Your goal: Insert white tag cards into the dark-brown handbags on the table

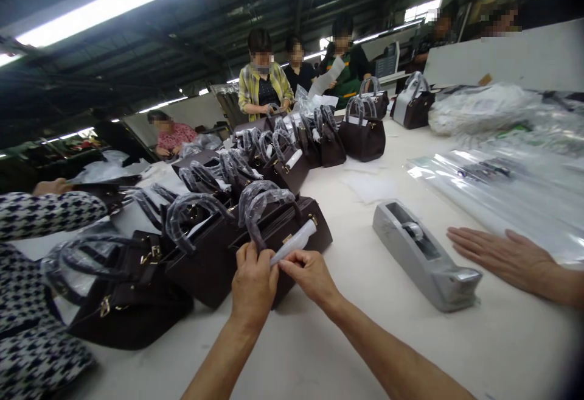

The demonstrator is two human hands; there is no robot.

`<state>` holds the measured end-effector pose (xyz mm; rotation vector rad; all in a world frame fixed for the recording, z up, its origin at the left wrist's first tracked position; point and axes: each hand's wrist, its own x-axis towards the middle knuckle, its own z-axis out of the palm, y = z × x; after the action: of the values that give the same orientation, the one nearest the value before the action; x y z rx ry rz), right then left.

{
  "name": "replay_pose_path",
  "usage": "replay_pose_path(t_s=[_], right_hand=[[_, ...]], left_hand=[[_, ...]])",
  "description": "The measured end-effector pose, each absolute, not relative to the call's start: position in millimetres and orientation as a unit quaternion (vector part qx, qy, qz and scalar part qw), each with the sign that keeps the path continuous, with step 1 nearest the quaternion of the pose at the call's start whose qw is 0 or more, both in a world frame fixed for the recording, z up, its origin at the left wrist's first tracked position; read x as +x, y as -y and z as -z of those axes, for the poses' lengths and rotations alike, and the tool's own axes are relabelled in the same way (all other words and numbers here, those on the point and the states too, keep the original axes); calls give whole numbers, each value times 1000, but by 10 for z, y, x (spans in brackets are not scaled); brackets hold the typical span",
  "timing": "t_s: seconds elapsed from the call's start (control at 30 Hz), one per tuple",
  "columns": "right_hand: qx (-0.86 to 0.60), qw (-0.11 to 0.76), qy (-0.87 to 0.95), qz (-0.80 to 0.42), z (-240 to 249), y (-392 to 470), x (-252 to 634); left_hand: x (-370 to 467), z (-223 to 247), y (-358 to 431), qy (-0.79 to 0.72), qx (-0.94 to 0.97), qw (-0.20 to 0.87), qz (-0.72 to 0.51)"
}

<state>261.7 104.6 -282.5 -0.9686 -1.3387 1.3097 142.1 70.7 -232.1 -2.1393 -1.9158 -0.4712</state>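
A dark brown handbag (322,229) stands upright on the table before me, its two arched handles (260,202) wrapped in clear plastic. Across its front runs a white foam wrap (296,240), slanting from the upper right down to my fingers. My left hand (253,278) is closed on the wrap's lower end, against the bag. Close beside it, my right hand (312,275) pinches the same end between thumb and fingertips. What lies inside the wrap is hidden.
A grey tape dispenser (422,254) stands right of the bag. Another person's hand (506,260) lies flat near clear plastic bags (502,187). More handbags (365,135) crowd the table behind and left. A houndstooth sleeve (50,214) reaches in at left; several people work beyond.
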Motion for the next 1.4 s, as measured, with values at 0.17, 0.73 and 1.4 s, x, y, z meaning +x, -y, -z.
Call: replay_pose_path(t_s=[0.17,0.73,1.4], right_hand=[[-453,505,526,-513,2817,-1011,2552],[-385,554,522,-521,2936,-1052,2520],[-346,616,347,-617,3064,-1017,2314]], left_hand=[[1427,2321,-722,654,-732,111,158],[1399,2222,-779,667,-728,59,148],[1339,2285,-841,655,-729,54,191]])
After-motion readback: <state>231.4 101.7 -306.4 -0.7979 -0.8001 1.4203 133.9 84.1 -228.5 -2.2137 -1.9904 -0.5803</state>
